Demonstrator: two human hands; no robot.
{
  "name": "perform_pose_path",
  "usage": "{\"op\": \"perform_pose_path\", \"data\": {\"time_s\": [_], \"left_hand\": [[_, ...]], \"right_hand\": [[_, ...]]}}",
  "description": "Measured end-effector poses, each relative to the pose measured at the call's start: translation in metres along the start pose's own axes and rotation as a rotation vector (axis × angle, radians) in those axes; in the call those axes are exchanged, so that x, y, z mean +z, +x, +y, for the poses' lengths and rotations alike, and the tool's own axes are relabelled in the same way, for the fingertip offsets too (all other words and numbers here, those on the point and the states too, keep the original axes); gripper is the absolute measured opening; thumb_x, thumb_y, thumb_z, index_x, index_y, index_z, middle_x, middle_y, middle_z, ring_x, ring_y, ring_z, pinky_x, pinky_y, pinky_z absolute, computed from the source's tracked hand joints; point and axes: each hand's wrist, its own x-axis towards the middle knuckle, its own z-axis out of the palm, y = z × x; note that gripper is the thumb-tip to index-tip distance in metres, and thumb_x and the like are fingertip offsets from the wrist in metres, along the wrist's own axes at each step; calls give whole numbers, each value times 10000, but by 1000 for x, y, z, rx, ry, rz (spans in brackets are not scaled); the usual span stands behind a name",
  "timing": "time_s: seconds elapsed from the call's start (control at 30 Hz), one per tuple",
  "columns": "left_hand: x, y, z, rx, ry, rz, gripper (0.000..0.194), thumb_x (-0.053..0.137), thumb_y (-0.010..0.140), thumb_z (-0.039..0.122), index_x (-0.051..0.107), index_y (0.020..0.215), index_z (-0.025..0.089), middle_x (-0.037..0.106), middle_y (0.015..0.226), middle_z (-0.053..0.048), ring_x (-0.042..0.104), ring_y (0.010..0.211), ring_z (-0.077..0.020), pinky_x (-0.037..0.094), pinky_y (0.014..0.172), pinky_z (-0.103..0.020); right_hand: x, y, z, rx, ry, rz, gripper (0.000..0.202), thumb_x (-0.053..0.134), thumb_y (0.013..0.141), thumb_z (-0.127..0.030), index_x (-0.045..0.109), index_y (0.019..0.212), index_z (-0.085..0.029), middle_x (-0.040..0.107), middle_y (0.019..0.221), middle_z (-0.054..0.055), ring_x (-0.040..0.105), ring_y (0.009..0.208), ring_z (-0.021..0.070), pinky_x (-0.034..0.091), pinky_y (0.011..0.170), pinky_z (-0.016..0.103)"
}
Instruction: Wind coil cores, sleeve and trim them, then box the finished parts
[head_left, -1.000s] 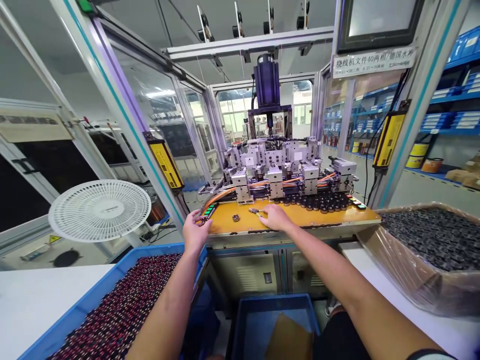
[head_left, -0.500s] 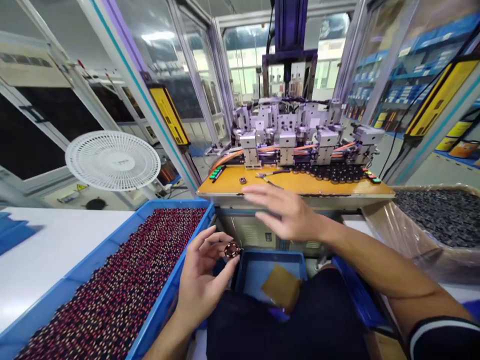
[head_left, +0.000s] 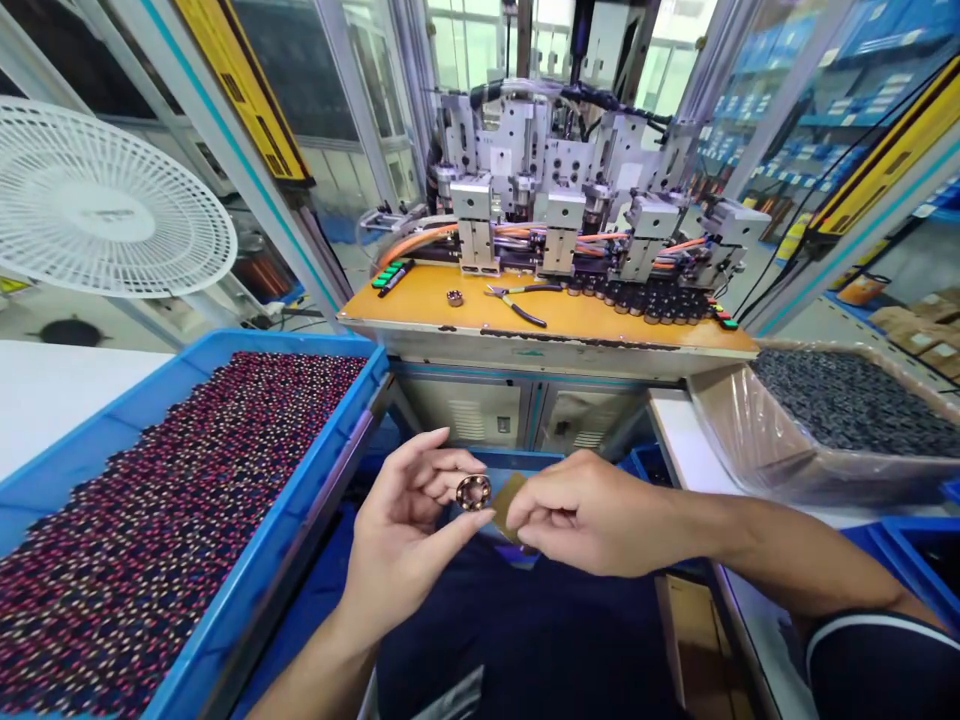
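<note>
- Ring-shaped wound part (head_left: 463,494): in the left hand (head_left: 405,535), pinched between thumb and fingertips; the hollow faced the camera; being round, it showed no long axis to speak of.
- Right hand (head_left: 600,515): fingers curled, thumb side toward the ring-shaped wound part; whether the fingertips pinched anything, could not tell.
- Key relation: the ring-shaped wound part sat between the hands, just left of the right fingertips and apart from them; left hand the nearer, being in contact; both hands in front of the counter (head_left: 420,305), none on it.
- On the counter: a second wound part (head_left: 454,298), left of the pliers (head_left: 505,292); pliers' handles spread, pointing right.
- Left side: blue bin (head_left: 330,430), filled with similar-looking small parts.
</note>
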Motion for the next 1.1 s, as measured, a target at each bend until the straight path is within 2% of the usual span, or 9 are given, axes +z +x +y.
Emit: {"op": "perform_pose_path", "data": {"time_s": [0.13, 0.27, 0.33, 0.4, 0.5, 0.6, 0.73, 0.93, 1.1], "left_hand": [[0, -5, -3, 39, 34, 47, 656, 772, 718, -4, 559, 1264, 291, 751, 1006, -2, 741, 856, -108, 616, 773, -199], [-2, -8, -6, 93, 73, 62, 669, 753, 730, -27, 553, 1284, 291, 760, 1039, -1, 746, 916, -119, 619, 806, -206], [-2, -10, -8, 145, 114, 54, 690, 728, 746, -44, 542, 1313, 304, 759, 1088, -7, 742, 974, -129, 617, 839, -215], [-2, -12, -11, 198, 157, 30, 729, 704, 759, -59, 518, 1355, 319, 753, 1134, -13, 735, 1015, -134, 612, 868, -222], [-2, -15, -14, 248, 203, 0, 767, 693, 763, -63, 493, 1396, 320, 736, 1175, -25, 729, 1040, -142, 609, 898, -235], [-2, -16, -16, 272, 216, 39, 776, 712, 739, -63, 516, 1383, 323, 727, 1154, -16, 732, 1004, -132, 614, 877, -218], [-5, -17, -17, 197, 139, 70, 751, 709, 741, -54, 528, 1357, 336, 735, 1108, -4, 743, 950, -126, 630, 816, -210], [-7, -23, -23, 153, 123, 31, 752, 701, 754, -54, 514, 1372, 332, 744, 1139, -18, 742, 991, -148, 631, 847, -244], [-7, -27, -24, 39, 26, -5, 670, 684, 800, -19, 540, 1356, 328, 760, 1140, -42, 757, 972, -172, 640, 835, -269]], "right_hand": [[15, -9, 0, 202, 362, -47, 93, 613, 838, -157, 700, 859, -132, 609, 606, -30, 503, 507, 51, 394, 504, 156], [21, -12, 9, 248, 514, -131, 75, 671, 838, -198, 702, 849, -130, 635, 634, -12, 558, 553, 61, 431, 539, 160], [20, -8, 14, 255, 538, -34, 149, 767, 784, -242, 696, 858, -134, 673, 727, 9, 588, 628, 73, 473, 617, 184], [19, 0, 17, 302, 584, 143, 287, 848, 697, -275, 670, 879, -142, 679, 806, 14, 596, 695, 86, 491, 673, 209], [26, 13, 18, 390, 744, 275, 376, 882, 643, -324, 617, 844, -151, 631, 760, -14, 561, 670, 84, 458, 634, 212], [44, 21, 22, 389, 857, 320, 402, 869, 664, -410, 580, 755, -146, 599, 725, -21, 515, 631, 72, 411, 607, 211], [70, 13, 33, 344, 967, 448, 406, 778, 782, -485, 549, 728, -153, 563, 663, -27, 504, 607, 80, 404, 627, 235], [68, 10, 32, 335, 914, 422, 390, 795, 769, -466, 555, 829, -164, 551, 739, -24, 500, 648, 85, 402, 632, 237], [65, 11, 30, 339, 872, 439, 409, 721, 825, -522, 532, 755, -167, 522, 713, -19, 461, 647, 87, 387, 615, 238]]}}
